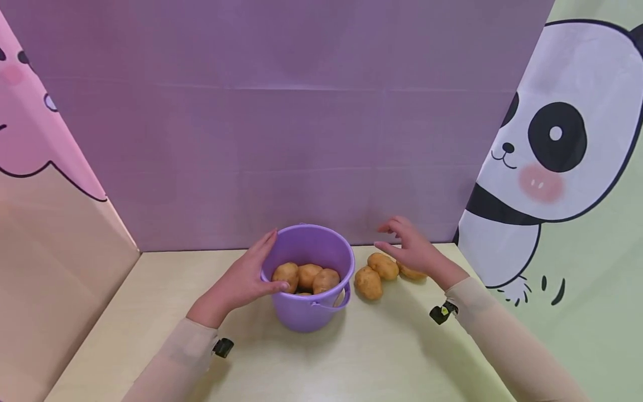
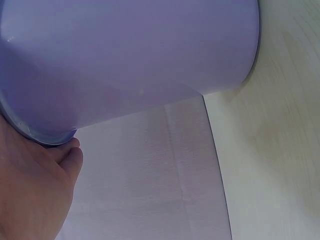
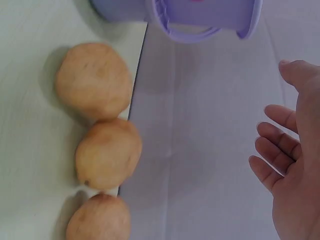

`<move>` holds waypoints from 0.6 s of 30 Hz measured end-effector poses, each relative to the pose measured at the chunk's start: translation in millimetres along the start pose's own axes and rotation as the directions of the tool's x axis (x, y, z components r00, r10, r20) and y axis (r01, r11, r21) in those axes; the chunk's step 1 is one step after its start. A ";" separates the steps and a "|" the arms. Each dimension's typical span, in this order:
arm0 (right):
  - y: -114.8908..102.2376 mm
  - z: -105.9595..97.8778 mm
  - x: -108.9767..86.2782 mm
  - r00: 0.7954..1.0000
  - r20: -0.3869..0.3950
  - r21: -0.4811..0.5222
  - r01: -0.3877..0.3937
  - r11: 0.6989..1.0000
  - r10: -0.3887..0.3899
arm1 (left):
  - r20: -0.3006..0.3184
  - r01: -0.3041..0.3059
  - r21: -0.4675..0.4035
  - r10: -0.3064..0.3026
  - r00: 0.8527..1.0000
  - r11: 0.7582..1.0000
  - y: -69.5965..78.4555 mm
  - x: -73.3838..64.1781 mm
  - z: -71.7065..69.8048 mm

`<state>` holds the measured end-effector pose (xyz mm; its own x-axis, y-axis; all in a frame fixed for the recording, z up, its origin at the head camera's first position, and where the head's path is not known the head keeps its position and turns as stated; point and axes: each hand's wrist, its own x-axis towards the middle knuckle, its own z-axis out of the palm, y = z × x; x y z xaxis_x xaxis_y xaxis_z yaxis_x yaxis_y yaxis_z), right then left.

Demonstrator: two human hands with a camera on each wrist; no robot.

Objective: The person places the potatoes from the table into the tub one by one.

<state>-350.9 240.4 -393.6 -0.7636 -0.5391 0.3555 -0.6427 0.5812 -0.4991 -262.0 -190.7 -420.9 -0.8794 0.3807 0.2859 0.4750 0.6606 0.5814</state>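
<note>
A purple bucket (image 1: 306, 312) stands on the table with several potatoes (image 1: 309, 274) inside. My left hand (image 1: 246, 282) holds its left side at the rim, the thumb lying over the near edge and the fingers along the far left edge. In the left wrist view, fingers curl close against the bucket's rim (image 2: 45, 140). Raised above the loose potatoes right of the bucket, my right hand (image 1: 409, 245) holds nothing, its fingers loosely bent and thumb apart. Three potatoes lie there in a row: one nearest the bucket (image 1: 369, 283), a middle one (image 1: 383, 266) and one partly hidden behind the hand (image 1: 412, 272).
The bucket's handle (image 1: 339, 304) hangs down on its right side. Behind the pale wooden table (image 1: 321, 368) rises a purple backdrop (image 1: 301, 139). A panda-printed panel (image 1: 557, 223) stands at the right, a pink cartoon panel (image 1: 40, 139) at the left.
</note>
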 end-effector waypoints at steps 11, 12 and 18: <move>37.2 -7.6 -18.3 0.998 -0.018 -0.036 -0.059 0.998 0.058 | -0.002 -0.016 -0.012 0.016 1.000 1.000 1.6 -0.2 -1.4; 39.5 -8.0 -19.6 0.998 -0.018 -0.038 -0.063 0.997 0.062 | -0.001 -0.017 -0.013 0.017 1.000 1.000 1.8 -0.3 -1.5; 48.6 -10.5 -26.7 0.995 -0.015 -0.048 -0.103 0.993 0.103 | -0.002 -0.011 -0.016 0.011 1.000 1.000 2.5 -0.5 -1.2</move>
<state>-362.5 289.4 -419.1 -0.8264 -0.4672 0.3142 -0.5626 0.6626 -0.4944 -260.4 -190.0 -418.7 -0.8742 0.3868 0.2936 0.4841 0.6461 0.5901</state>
